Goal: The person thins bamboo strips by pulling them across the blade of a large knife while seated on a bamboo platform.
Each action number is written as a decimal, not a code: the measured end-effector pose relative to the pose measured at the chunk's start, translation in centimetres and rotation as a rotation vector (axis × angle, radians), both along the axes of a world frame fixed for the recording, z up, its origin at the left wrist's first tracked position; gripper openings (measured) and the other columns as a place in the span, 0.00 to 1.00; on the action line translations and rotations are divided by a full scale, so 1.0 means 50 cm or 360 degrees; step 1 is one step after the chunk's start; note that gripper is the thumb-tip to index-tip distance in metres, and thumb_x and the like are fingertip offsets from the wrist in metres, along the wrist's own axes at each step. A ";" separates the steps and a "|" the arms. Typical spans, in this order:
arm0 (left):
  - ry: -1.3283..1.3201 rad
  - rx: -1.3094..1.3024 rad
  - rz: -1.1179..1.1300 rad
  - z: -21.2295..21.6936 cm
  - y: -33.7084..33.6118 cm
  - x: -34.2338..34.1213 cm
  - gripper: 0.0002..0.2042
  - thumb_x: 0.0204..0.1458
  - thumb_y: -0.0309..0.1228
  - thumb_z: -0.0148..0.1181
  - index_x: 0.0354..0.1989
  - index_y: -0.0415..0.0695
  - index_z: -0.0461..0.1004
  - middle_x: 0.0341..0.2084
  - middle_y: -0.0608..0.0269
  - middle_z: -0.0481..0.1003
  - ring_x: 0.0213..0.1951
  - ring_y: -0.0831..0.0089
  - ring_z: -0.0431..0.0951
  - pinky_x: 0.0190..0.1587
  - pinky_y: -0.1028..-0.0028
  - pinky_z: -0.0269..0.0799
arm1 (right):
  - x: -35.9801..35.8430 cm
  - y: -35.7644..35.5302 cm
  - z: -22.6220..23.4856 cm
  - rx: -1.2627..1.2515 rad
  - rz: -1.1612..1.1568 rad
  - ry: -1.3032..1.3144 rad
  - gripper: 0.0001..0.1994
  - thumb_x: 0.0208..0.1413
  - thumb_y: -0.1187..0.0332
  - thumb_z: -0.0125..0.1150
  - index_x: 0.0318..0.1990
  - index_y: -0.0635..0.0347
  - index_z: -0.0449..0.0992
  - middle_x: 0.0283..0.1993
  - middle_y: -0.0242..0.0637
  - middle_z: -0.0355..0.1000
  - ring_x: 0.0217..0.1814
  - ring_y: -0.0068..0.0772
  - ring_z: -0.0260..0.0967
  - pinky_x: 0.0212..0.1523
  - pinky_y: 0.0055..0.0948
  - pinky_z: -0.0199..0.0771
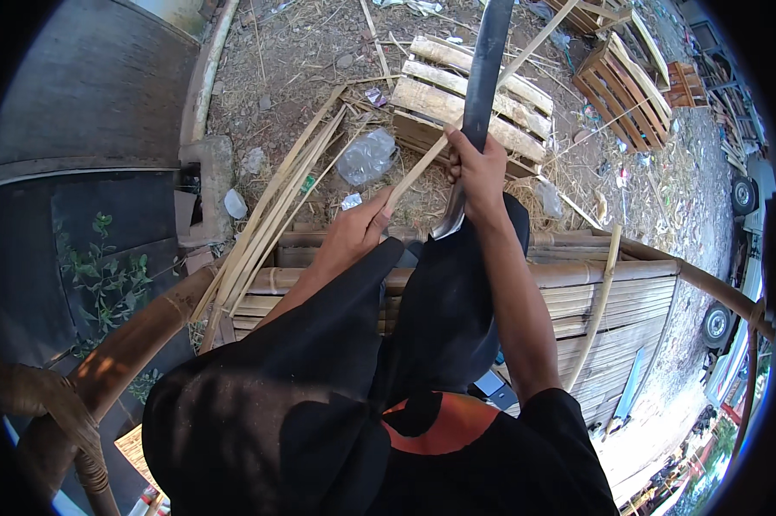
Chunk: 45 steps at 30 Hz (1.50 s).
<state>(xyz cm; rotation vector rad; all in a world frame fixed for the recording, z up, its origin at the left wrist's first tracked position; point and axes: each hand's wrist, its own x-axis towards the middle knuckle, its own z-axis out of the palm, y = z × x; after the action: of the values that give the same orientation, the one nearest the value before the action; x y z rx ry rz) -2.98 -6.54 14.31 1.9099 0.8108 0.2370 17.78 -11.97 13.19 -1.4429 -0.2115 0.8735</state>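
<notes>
Seen from above, a person sits on a bamboo bench (612,292) in black clothing, working over straw-littered ground. The left hand (354,230) is clenched around the near end of a thin bamboo strip (491,90) that slants up and away to the right, while the right hand (476,168) grips the handle of a long dark blade (489,60) crossing that strip. Beyond the hands lie a wooden pallet (440,107), a crumpled plastic bottle (366,156) and a bundle of bamboo slats (272,215).

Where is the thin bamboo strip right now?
In the head view the bamboo strip runs diagonally through the centre, pinched at its lower end by the left hand, passing beside the right hand gripping the long blade, above the wooden pallet.
</notes>
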 end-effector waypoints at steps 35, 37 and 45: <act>-0.0096 -0.1375 -0.0004 -0.026 -0.003 -0.075 0.22 0.66 0.49 0.44 0.29 0.43 0.69 0.21 0.75 0.65 0.25 0.87 0.62 0.27 0.80 0.58 | 0.063 -0.090 -0.016 -0.0236 0.0563 -0.0495 0.26 0.64 0.44 0.49 0.27 0.61 0.70 0.15 0.27 0.63 0.14 0.14 0.58 0.15 0.17 0.58; -0.0090 -0.1397 0.0032 -0.005 -0.004 -0.065 0.22 0.66 0.49 0.44 0.28 0.43 0.69 0.20 0.75 0.64 0.24 0.87 0.62 0.27 0.80 0.57 | 0.058 -0.092 -0.030 -0.0184 0.0690 -0.0661 0.26 0.64 0.45 0.49 0.28 0.61 0.70 0.15 0.27 0.63 0.14 0.14 0.58 0.15 0.17 0.58; -0.0137 -0.1344 0.0058 -0.008 -0.007 -0.055 0.21 0.66 0.49 0.44 0.25 0.47 0.66 0.19 0.77 0.62 0.23 0.88 0.60 0.25 0.80 0.56 | 0.031 -0.068 0.004 -0.0192 0.0605 -0.0316 0.23 0.65 0.50 0.51 0.27 0.61 0.71 0.15 0.26 0.63 0.16 0.15 0.59 0.18 0.19 0.58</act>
<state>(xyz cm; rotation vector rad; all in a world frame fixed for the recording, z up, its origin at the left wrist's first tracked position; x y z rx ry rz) -5.73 -6.88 13.93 1.0841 0.7289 -0.0131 19.32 -15.36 13.37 -1.6324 -0.6061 1.0620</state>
